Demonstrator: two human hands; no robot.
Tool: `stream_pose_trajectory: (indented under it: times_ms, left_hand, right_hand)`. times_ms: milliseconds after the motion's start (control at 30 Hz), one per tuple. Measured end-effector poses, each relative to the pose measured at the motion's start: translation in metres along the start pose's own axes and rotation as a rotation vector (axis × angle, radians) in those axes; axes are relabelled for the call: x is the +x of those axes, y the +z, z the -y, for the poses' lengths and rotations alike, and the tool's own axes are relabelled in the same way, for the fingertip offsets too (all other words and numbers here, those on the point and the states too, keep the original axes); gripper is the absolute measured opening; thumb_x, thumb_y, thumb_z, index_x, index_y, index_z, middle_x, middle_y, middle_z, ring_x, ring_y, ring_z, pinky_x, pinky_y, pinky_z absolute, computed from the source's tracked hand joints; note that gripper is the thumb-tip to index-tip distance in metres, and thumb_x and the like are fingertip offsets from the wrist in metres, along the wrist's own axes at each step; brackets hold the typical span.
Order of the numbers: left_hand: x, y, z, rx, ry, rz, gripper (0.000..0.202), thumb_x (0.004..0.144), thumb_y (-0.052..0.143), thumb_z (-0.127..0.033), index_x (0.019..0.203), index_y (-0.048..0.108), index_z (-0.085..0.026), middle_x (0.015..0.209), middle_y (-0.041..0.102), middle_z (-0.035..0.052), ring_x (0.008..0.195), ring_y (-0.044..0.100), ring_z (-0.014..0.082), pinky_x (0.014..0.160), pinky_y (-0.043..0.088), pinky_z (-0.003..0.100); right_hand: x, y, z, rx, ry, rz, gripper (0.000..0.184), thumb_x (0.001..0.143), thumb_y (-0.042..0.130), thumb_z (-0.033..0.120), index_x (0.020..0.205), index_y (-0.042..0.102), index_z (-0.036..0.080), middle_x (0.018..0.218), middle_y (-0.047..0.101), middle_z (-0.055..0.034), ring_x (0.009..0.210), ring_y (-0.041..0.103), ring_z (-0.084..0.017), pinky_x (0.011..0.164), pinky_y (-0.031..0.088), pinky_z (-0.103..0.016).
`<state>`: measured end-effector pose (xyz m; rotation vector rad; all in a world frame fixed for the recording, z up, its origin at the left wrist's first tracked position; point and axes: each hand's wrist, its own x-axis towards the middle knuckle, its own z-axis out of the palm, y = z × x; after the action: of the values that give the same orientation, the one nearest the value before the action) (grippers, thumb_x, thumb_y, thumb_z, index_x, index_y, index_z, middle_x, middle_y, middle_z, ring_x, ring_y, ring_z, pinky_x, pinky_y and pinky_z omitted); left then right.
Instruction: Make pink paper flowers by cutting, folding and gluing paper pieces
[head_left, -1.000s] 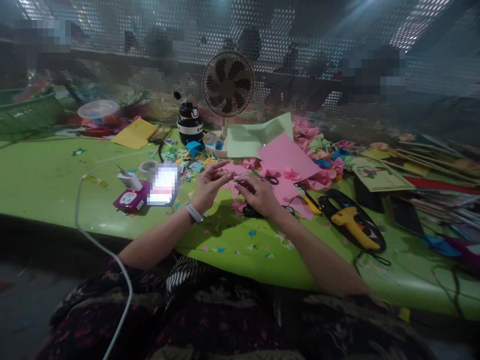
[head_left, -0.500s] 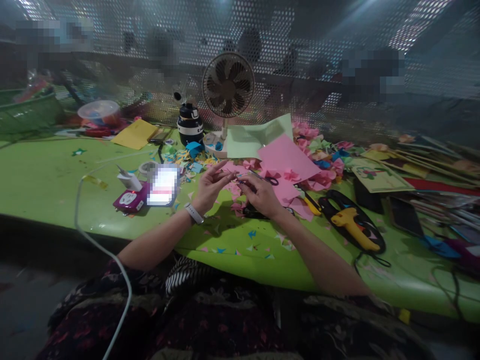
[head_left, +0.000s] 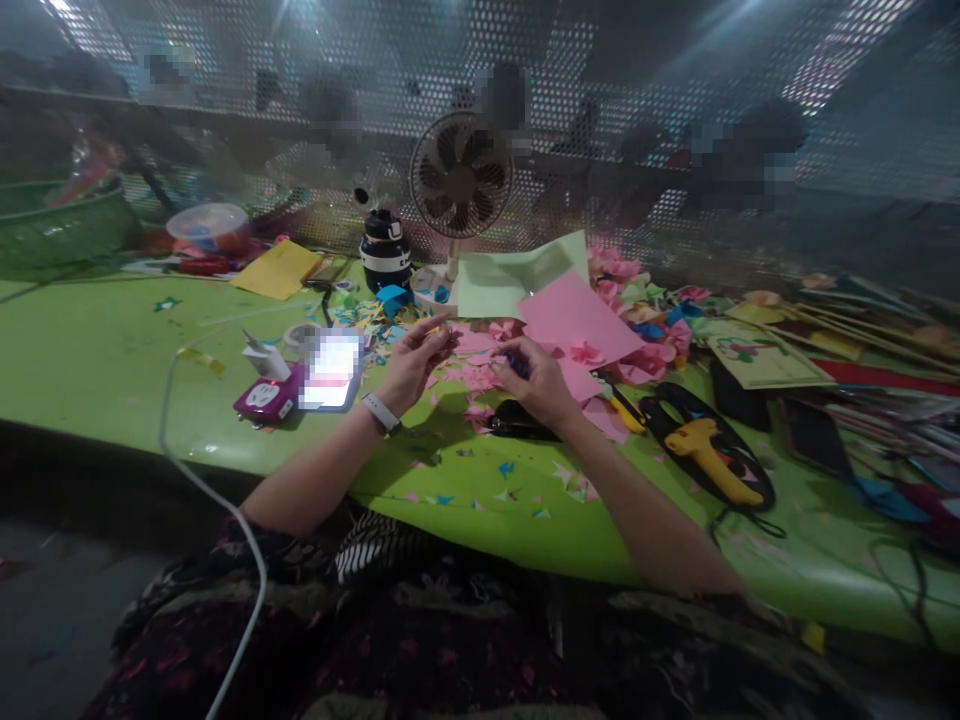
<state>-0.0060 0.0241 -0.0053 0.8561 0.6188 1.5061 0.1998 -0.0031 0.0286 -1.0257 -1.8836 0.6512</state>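
Note:
My left hand point(head_left: 415, 362), with a white watch on its wrist, is raised over the green table point(head_left: 97, 350). Its fingertips are pinched together on something too small to make out. My right hand point(head_left: 538, 384) hovers a short way to the right, fingers curled around a small dark blue thing point(head_left: 514, 363) that I cannot name. Pink paper scraps point(head_left: 474, 372) lie on the table between and under both hands. Black scissors point(head_left: 516, 421) rest just below my right hand.
A pink sheet point(head_left: 576, 318), a pale green sheet point(head_left: 516, 280) and paper flowers point(head_left: 637, 300) lie behind the hands. A small fan point(head_left: 460, 186) and black bottle point(head_left: 385, 256) stand further back. A phone point(head_left: 331, 372) and purple power strip point(head_left: 264, 399) are left; a yellow glue gun point(head_left: 709, 450) is right.
My hands have drawn slightly apart and risen a little. The right hand has curled tighter around the blue thing; the left keeps its pinch.

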Motion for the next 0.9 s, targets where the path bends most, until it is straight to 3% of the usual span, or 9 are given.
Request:
stream_pose_trajectory:
  times_ms: [133, 333, 467, 600, 667, 767, 900]
  left_hand:
    - [-0.008, 0.006, -0.002, -0.018, -0.163, 0.147, 0.034, 0.078, 0.082, -0.017, 0.111, 0.075, -0.018, 0.086, 0.075, 0.0023, 0.078, 0.07, 0.0095, 0.076, 0.055, 0.021]
    - [-0.016, 0.011, -0.004, -0.045, -0.302, 0.316, 0.034, 0.079, 0.079, -0.015, 0.113, 0.075, -0.018, 0.087, 0.075, 0.002, 0.074, 0.068, 0.0078, 0.071, 0.053, 0.019]
    - [-0.017, 0.011, -0.003, -0.024, -0.382, 0.347, 0.031, 0.077, 0.08, -0.017, 0.108, 0.077, -0.018, 0.086, 0.075, 0.0038, 0.075, 0.069, 0.0111, 0.076, 0.054, 0.024]
    - [-0.016, 0.011, 0.0, -0.008, -0.39, 0.36, 0.035, 0.072, 0.084, -0.02, 0.107, 0.076, -0.019, 0.083, 0.074, 0.003, 0.072, 0.068, 0.0113, 0.073, 0.054, 0.025]
    - [-0.016, 0.01, 0.002, -0.003, -0.37, 0.322, 0.035, 0.075, 0.084, -0.028, 0.107, 0.077, -0.02, 0.083, 0.074, 0.0028, 0.072, 0.067, 0.0109, 0.071, 0.053, 0.024]
    - [-0.017, 0.009, 0.005, 0.049, -0.319, 0.215, 0.03, 0.078, 0.082, -0.04, 0.101, 0.078, -0.021, 0.081, 0.073, 0.0023, 0.073, 0.067, 0.01, 0.066, 0.051, 0.02]
    - [-0.024, 0.014, 0.006, 0.191, -0.275, 0.226, 0.03, 0.07, 0.087, -0.037, 0.093, 0.08, -0.02, 0.09, 0.076, 0.004, 0.076, 0.068, 0.0117, 0.068, 0.053, 0.022]
  right_hand:
    - [0.003, -0.005, 0.005, 0.254, 0.139, -0.009, 0.032, 0.078, 0.073, 0.043, 0.095, 0.063, 0.019, 0.071, 0.057, 0.0021, 0.059, 0.045, -0.011, 0.056, 0.036, -0.025]
    - [0.001, -0.007, 0.018, 0.431, 0.287, 0.25, 0.033, 0.075, 0.076, 0.039, 0.094, 0.069, 0.014, 0.056, 0.043, 0.0088, 0.049, 0.031, -0.005, 0.047, 0.021, -0.023]
    - [-0.001, -0.006, 0.02, 0.609, 0.39, 0.349, 0.03, 0.071, 0.079, 0.039, 0.086, 0.066, 0.016, 0.05, 0.039, 0.0121, 0.039, 0.02, -0.003, 0.041, 0.011, -0.022]
    - [-0.002, -0.003, 0.022, 0.72, 0.439, 0.406, 0.029, 0.067, 0.083, 0.036, 0.077, 0.062, 0.018, 0.046, 0.039, 0.0131, 0.036, 0.021, -0.002, 0.038, 0.01, -0.02]
    - [-0.002, -0.001, 0.023, 0.76, 0.469, 0.362, 0.032, 0.064, 0.086, 0.035, 0.076, 0.062, 0.018, 0.045, 0.04, 0.013, 0.036, 0.024, -0.002, 0.037, 0.012, -0.019]
    - [0.0, 0.003, 0.021, 0.849, 0.523, 0.168, 0.038, 0.06, 0.089, 0.035, 0.077, 0.06, 0.019, 0.045, 0.041, 0.0134, 0.036, 0.025, -0.002, 0.037, 0.015, -0.017]
    - [0.005, 0.005, 0.012, 0.933, 0.548, -0.04, 0.039, 0.06, 0.09, 0.033, 0.074, 0.055, 0.02, 0.046, 0.037, 0.0142, 0.036, 0.024, -0.001, 0.035, 0.015, -0.017]
